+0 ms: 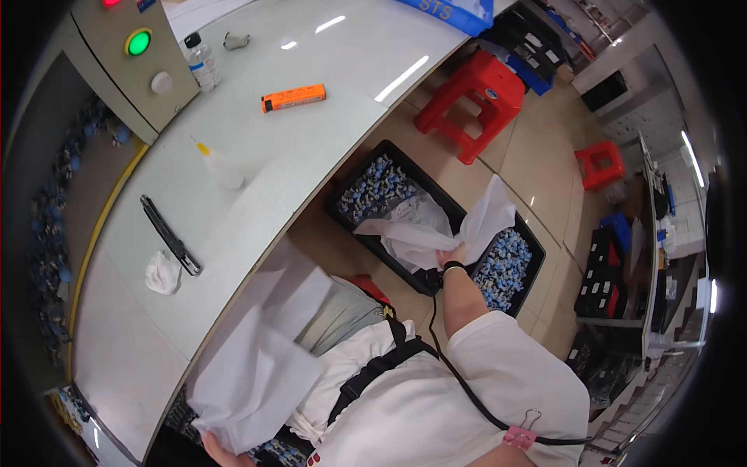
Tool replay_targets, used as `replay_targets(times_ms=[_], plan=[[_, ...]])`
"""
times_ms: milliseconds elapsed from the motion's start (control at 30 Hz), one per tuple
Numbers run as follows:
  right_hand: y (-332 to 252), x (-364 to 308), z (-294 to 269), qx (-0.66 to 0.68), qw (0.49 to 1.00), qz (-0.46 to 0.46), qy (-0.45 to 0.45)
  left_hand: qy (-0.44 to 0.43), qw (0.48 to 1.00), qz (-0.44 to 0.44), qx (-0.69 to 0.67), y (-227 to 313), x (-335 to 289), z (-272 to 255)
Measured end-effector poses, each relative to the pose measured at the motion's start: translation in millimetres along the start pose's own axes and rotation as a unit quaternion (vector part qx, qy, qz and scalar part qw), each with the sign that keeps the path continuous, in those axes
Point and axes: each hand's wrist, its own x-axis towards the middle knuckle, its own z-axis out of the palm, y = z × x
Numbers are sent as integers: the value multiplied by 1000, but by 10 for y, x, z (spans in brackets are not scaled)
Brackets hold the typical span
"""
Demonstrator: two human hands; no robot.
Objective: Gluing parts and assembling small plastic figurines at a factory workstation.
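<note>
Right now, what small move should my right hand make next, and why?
Perhaps gently lift the white sheet: your right hand seems to grip it, and it spreads over the middle of the black tray, with small blue parts showing on both sides.

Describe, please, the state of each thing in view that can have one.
Green button: lit
Clear bottle: upright, capped
Nozzle bottle: yellow-based tip uncovered
Orange object: lying flat
Black tool: lying flat
White tissue: crumpled
Larger red stool: upright
Right sheet: creased, held by right hand
Left sheet: creased, left hand at its edge, grip unclear
Blue parts: loose, piled
</note>
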Motion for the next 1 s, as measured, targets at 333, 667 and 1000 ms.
replay_targets(times_ms=[333, 667, 1000], plan=[[418, 505, 238, -873, 417, -90, -236, 197, 952, -105, -210, -376, 180, -519], [881, -1629, 1282, -681, 543, -132, -474, 300, 901, -8, -312, -628, 140, -1269], [1338, -5035, 1570, -363, -19, -76, -928, 539, 823, 108, -140, -2009, -307, -1690]])
